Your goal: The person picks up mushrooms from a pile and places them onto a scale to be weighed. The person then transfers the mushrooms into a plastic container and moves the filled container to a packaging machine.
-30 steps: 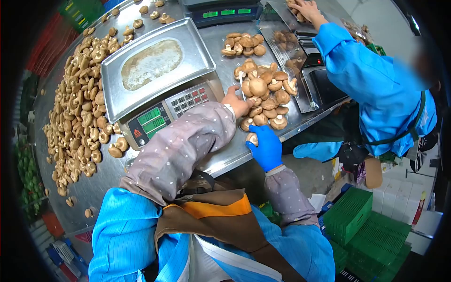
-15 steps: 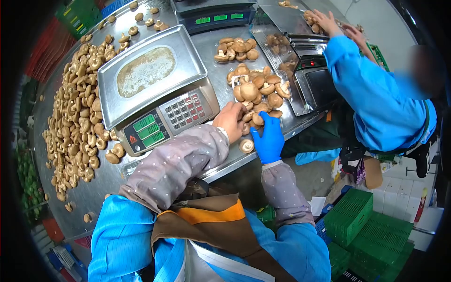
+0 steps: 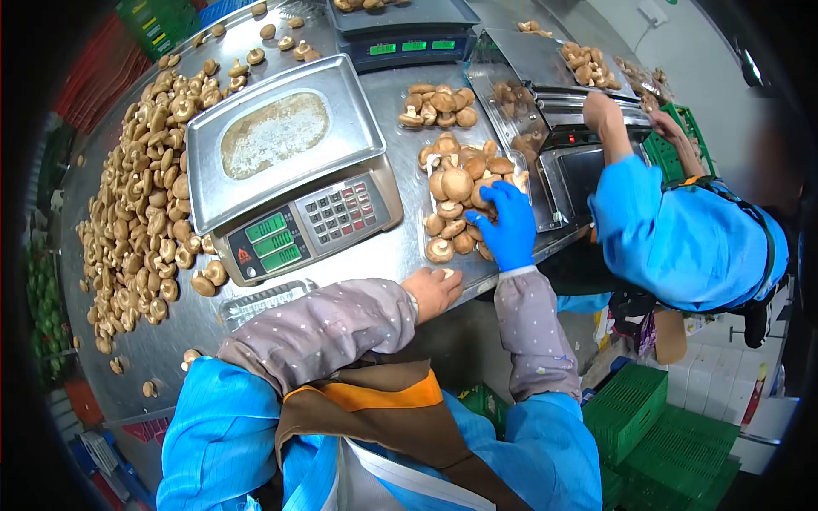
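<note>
Brown shiitake mushrooms point(image 3: 457, 184) fill clear plastic trays on the steel table, just right of the scale. My right hand point(image 3: 509, 228), in a blue glove, reaches over the nearer tray's right side. Its thumb and fingers close around a shiitake mushroom point(image 3: 481, 198) at the top of the pile. My bare left hand point(image 3: 434, 292) is low at the table's front edge, below that tray, with its fingers curled. A small pale bit shows at its fingertips; what it is I cannot make out.
A weighing scale point(image 3: 290, 170) stands left of the trays, with an empty clear tray point(image 3: 266, 300) before it. Loose mushrooms point(image 3: 149, 204) are heaped at left. Another filled pack point(image 3: 439, 106) lies behind. At right, a co-worker's hand point(image 3: 603, 112) is over a wrapping machine point(image 3: 562, 128).
My left hand has drawn back from the mushrooms to the table edge. My right hand has shifted up and right over the pile. The co-worker's hands have moved nearer over the machine.
</note>
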`<state>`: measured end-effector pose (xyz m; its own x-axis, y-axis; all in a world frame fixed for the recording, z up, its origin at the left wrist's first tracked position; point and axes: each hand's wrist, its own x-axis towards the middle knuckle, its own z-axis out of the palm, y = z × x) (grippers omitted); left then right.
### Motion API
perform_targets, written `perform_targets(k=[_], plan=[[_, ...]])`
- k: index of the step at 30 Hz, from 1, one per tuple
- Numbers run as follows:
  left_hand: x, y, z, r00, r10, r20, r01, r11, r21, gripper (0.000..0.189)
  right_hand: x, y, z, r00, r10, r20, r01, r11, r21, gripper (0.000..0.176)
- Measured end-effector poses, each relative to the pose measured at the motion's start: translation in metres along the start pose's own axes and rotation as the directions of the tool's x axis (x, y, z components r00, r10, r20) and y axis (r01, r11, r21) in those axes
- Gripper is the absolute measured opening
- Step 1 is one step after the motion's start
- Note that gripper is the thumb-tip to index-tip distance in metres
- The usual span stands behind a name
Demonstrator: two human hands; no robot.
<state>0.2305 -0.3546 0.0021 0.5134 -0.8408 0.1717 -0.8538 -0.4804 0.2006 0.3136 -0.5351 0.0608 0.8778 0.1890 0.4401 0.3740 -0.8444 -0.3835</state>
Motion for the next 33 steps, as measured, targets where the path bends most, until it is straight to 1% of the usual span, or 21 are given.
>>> perform_targets(k=[2, 4, 5, 7, 8, 11, 13, 14, 15, 16, 18, 21, 22, 24, 26, 27, 28, 29, 30, 32, 33], plan=[[0.001, -0.001, -0.002, 1.0, -0.024, 0.018, 0.023, 0.999, 0.023, 0.033, -0.007, 0.008, 0.002, 0.999, -0.026, -0.029, 0.025, 1.0, -0.012, 0.039], [0.006, -0.002, -0.001, 0.993, -0.072, 0.093, 0.071, 0.997, 0.018, 0.03, -0.012, 0.006, 0.003, 0.999, -0.03, -0.031, 0.03, 0.999, -0.028, 0.046], [0.008, -0.004, -0.001, 0.987, -0.093, 0.132, 0.091, 0.996, 0.017, 0.028, -0.012, 0.004, 0.005, 0.999, -0.012, -0.049, 0.013, 1.0, 0.014, 0.048], [0.006, -0.008, -0.007, 0.994, -0.065, 0.092, 0.067, 0.998, -0.018, 0.024, -0.01, -0.004, 0.002, 0.996, 0.034, -0.088, -0.026, 0.995, 0.094, 0.051], [0.004, -0.009, -0.01, 0.996, -0.048, 0.073, 0.05, 0.998, -0.036, 0.022, -0.009, -0.004, 0.001, 0.996, 0.024, -0.086, -0.016, 0.996, 0.086, 0.051], [-0.006, -0.009, -0.014, 0.992, -0.104, 0.068, 0.111, 0.988, -0.109, 0.021, -0.013, -0.003, -0.006, 0.995, 0.014, -0.102, -0.005, 0.996, 0.092, 0.053], [-0.009, -0.007, -0.025, 0.969, -0.246, -0.021, 0.219, 0.896, -0.387, 0.024, -0.016, -0.006, -0.01, 0.99, 0.012, -0.142, 0.008, 0.99, 0.142, 0.053], [-0.012, -0.003, -0.036, 0.944, -0.327, -0.05, 0.253, 0.811, -0.528, 0.026, -0.037, -0.014, -0.011, 0.971, 0.235, -0.041, -0.206, 0.913, 0.353, 0.051], [-0.013, -0.001, -0.048, 0.907, -0.415, -0.074, 0.27, 0.706, -0.654, 0.029, -0.061, -0.023, -0.011, 0.905, 0.413, 0.099, -0.401, 0.754, 0.521, 0.05], [-0.012, 0.0, -0.052, 0.904, -0.416, -0.101, 0.235, 0.679, -0.695, 0.034, -0.079, -0.019, 0.001, 0.89, 0.394, 0.229, -0.433, 0.573, 0.696, 0.043], [-0.012, 0.004, -0.058, 0.927, -0.367, -0.076, 0.217, 0.691, -0.69, 0.034, -0.098, -0.046, -0.001, 0.891, 0.26, 0.372, -0.454, 0.518, 0.725, 0.038], [-0.012, 0.006, -0.052, 0.937, -0.338, -0.086, 0.181, 0.683, -0.708, 0.036, -0.115, -0.048, -0.002, 0.751, 0.315, 0.58, -0.65, 0.199, 0.733, 0.043], [-0.011, 0.006, -0.049, 0.938, -0.333, -0.096, 0.166, 0.675, -0.719, 0.036, -0.116, -0.047, -0.004, 0.77, 0.292, 0.568, -0.63, 0.205, 0.749, 0.046], [-0.005, 0.007, -0.048, 0.901, -0.409, -0.143, 0.181, 0.655, -0.733, 0.037, -0.116, -0.046, -0.009, 0.801, 0.249, 0.544, -0.594, 0.215, 0.775, 0.052], [-0.001, 0.008, -0.057, 0.863, -0.474, -0.173, 0.217, 0.658, -0.721, 0.042, -0.098, -0.039, -0.011, 0.874, 0.365, 0.32, -0.462, 0.423, 0.78, 0.054], [-0.001, 0.007, -0.057, 0.862, -0.485, -0.148, 0.252, 0.663, -0.705, 0.044, -0.088, -0.034, -0.011, 0.896, 0.397, 0.196, -0.397, 0.524, 0.754, 0.055], [-0.004, 0.005, -0.057, 0.86, -0.494, -0.125, 0.284, 0.669, -0.687, 0.045, -0.082, -0.026, -0.008, 0.891, 0.446, 0.083, -0.367, 0.6, 0.711, 0.054], [-0.006, 0.003, -0.057, 0.858, -0.503, -0.103, 0.316, 0.675, -0.667, 0.047, -0.078, -0.015, -0.003, 0.877, 0.48, -0.035, -0.342, 0.672, 0.657, 0.054], [-0.01, 0.001, -0.056, 0.863, -0.498, -0.087, 0.308, 0.653, -0.692, 0.047, -0.075, -0.008, 0.003, 0.854, 0.497, -0.154, -0.322, 0.737, 0.594, 0.053], [-0.023, -0.003, -0.052, 0.873, -0.484, -0.054, 0.289, 0.604, -0.742, 0.047, -0.074, 0.001, 0.012, 0.918, 0.371, -0.137, -0.313, 0.894, 0.321, 0.052], [-0.031, -0.005, -0.054, 0.871, -0.491, -0.004, 0.317, 0.568, -0.759, 0.046, -0.075, 0.005, 0.017, 0.944, 0.308, -0.118, -0.286, 0.943, 0.172, 0.052]])
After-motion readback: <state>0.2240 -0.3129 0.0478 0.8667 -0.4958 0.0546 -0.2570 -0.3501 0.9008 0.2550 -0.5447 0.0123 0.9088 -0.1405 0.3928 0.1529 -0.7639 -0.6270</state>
